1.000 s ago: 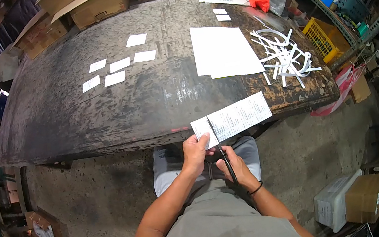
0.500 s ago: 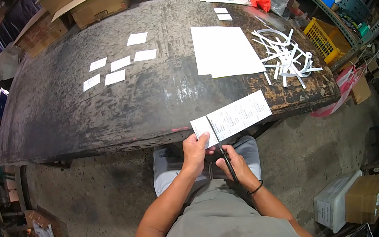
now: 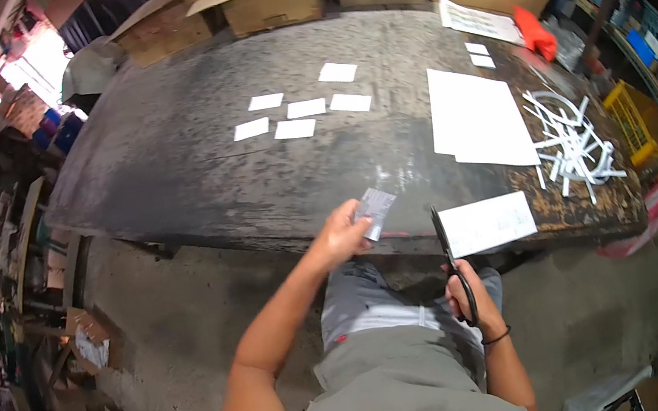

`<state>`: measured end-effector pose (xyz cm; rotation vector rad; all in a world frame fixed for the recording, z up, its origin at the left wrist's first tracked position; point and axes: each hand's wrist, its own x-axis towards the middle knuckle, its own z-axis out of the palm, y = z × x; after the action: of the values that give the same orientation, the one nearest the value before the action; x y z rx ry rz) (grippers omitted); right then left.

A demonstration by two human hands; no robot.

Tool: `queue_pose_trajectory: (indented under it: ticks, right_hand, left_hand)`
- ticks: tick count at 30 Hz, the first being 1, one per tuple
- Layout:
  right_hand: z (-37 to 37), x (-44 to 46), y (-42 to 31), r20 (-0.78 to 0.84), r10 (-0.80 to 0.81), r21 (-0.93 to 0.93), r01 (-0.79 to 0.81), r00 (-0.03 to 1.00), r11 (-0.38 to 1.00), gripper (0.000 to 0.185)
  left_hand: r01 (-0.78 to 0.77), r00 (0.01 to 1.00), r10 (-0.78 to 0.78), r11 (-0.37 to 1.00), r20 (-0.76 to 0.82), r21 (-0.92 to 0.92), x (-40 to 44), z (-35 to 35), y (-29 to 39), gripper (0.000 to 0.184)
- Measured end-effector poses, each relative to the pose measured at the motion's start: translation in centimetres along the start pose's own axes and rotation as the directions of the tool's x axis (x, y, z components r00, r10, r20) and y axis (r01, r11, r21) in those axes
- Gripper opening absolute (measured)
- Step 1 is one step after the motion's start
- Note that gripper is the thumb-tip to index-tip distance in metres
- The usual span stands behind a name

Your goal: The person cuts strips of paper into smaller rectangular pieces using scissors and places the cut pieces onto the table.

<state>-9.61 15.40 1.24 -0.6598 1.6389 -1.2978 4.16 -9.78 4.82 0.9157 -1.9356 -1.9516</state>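
Note:
My left hand (image 3: 341, 236) pinches a small printed paper card (image 3: 377, 210) over the front edge of the table. In my right hand (image 3: 474, 294) is a pair of black-handled scissors (image 3: 456, 271), blades pointing up and away from me. A printed paper strip (image 3: 489, 223) extends to the right from beside the blades. Its lower left corner meets my right fingers; I cannot tell whether they grip it. Farther back on the table lie several small white cards (image 3: 306, 108), spread apart. Larger white sheets (image 3: 479, 117) lie to the right, next to a pile of thin paper offcuts (image 3: 573, 141).
Cardboard boxes (image 3: 272, 10) line the back of the dark worn table (image 3: 195, 175). A red bag (image 3: 536, 33), a printed sheet (image 3: 480, 20) and two small cards (image 3: 479, 54) lie at the back right. A yellow crate (image 3: 630, 122) stands beyond the right edge.
A card has come off the strip's left end, and my left hand has carried it left, away from the scissors. The camera view has turned to the left.

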Motion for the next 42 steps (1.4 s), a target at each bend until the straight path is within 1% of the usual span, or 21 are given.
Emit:
queue_pose_trajectory:
  ticks: [2,3,5,8,17,18,20,21,22,23,24,25,27,28,30,33,35,36,38,39,42]
  right_hand:
    - [-0.2,0.2,0.2,0.023,-0.007,-0.024,0.008,1.000,1.000,0.032]
    - [-0.1,0.2,0.2,0.030,-0.002,-0.023,0.003,1.000,1.000,0.031]
    - [-0.1,0.1,0.0,0.041,0.034,-0.033,-0.033,0.999,0.999,0.034]
    - [0.4,-0.4,-0.4,0.058,0.031,-0.038,-0.029,0.998,0.999,0.038]
    - [1.0,-1.3,-0.7,0.072,-0.011,-0.057,0.015,0.997,0.998,0.037]
    - [1.0,-1.4,-1.3,0.042,0.014,-0.065,-0.011,0.999,0.998,0.036]
    - [0.5,-1.8,-1.5,0.065,-0.020,-0.057,0.024,0.998,0.998,0.037]
    - [0.4,-2.3,-2.5,0.081,0.078,0.070,-0.083,0.994,0.994,0.036]
    - [0.0,-2.5,-3.0,0.087,0.063,0.070,-0.069,0.994,0.995,0.037]
    - [-0.7,-2.5,-2.1,0.119,0.038,0.107,-0.050,0.992,0.993,0.036]
    - [-1.2,-2.5,-1.8,0.144,0.009,0.141,-0.030,0.990,0.990,0.039]
    - [-1.4,-2.5,-1.4,0.149,-0.018,0.182,-0.009,0.989,0.983,0.041]
    - [-1.9,-2.6,-0.7,0.146,-0.048,0.221,0.014,0.988,0.975,0.043]
    - [-2.1,-2.6,-0.2,0.144,-0.072,0.251,0.033,0.987,0.967,0.047]
    - [-2.6,-3.2,0.1,0.140,-0.098,0.285,0.055,0.985,0.957,0.051]
    - [-3.2,-4.7,0.1,0.123,-0.109,0.334,0.062,0.986,0.940,0.059]
    - [-3.8,-5.9,0.7,0.054,-0.118,0.335,0.093,0.992,0.938,0.066]
    - [-4.1,-6.4,1.2,0.047,-0.123,0.340,0.100,0.991,0.935,0.066]
    - [-4.8,-7.0,2.5,0.001,-0.149,0.425,0.134,0.989,0.895,0.068]
    - [-5.0,-7.4,3.0,-0.019,-0.155,0.441,0.147,0.988,0.885,0.069]
    - [-5.4,-8.1,3.9,-0.067,-0.151,0.500,0.164,0.986,0.850,0.068]
  left_hand:
    - [-0.004,0.998,0.023,0.948,-0.058,0.317,1.8,-5.6,0.7,0.019]
    - [-0.131,0.980,0.195,0.763,-0.033,0.633,3.8,-9.4,-0.9,0.016]
    - [-0.043,0.971,0.230,0.460,-0.072,0.887,4.5,-14.1,0.9,0.020]
    - [0.172,0.982,0.029,0.246,-0.184,0.954,6.2,-18.7,3.7,0.029]
    - [0.265,0.960,0.093,0.014,-0.265,0.964,11.4,-22.9,1.6,0.031]
    - [0.302,0.931,0.160,0.159,-0.326,0.940,12.3,-24.0,0.4,0.033]
    - [0.182,0.935,0.303,0.037,-0.185,0.983,10.9,-22.1,2.0,0.037]
    - [0.130,0.928,0.337,0.103,-0.158,0.986,10.6,-20.0,2.9,0.047]
    - [-0.025,0.893,0.444,0.218,-0.077,0.976,9.6,-17.2,3.8,0.053]
    - [-0.237,0.767,0.638,0.181,0.070,0.954,10.1,-15.4,2.8,0.047]
    - [-0.380,0.731,0.667,0.223,0.143,0.898,10.6,-13.1,1.9,0.044]
    - [-0.487,0.790,0.585,0.417,0.183,0.767,9.1,-9.2,3.5,0.044]
    - [-0.464,0.880,0.398,0.606,0.259,0.646,7.0,-2.6,5.0,0.055]
    - [-0.473,0.881,0.346,0.624,0.322,0.622,6.0,0.2,5.4,0.067]
    - [-0.682,0.710,0.530,0.352,0.464,0.641,5.8,4.3,3.8,0.075]
    - [-0.700,0.672,0.619,0.354,0.406,0.620,6.6,8.1,3.3,0.064]
    - [-0.563,0.823,0.477,0.608,0.309,0.560,8.6,9.4,2.6,0.046]
    - [-0.568,0.819,0.477,0.602,0.318,0.561,9.2,9.9,2.5,0.046]
    - [-0.430,0.903,0.375,0.797,0.211,0.425,10.2,10.9,2.7,0.031]
    - [-0.237,0.966,0.190,0.921,0.174,0.310,10.7,11.2,2.9,0.033]
    - [-0.133,0.987,0.155,0.925,-0.032,0.356,12.3,12.5,3.7,0.041]
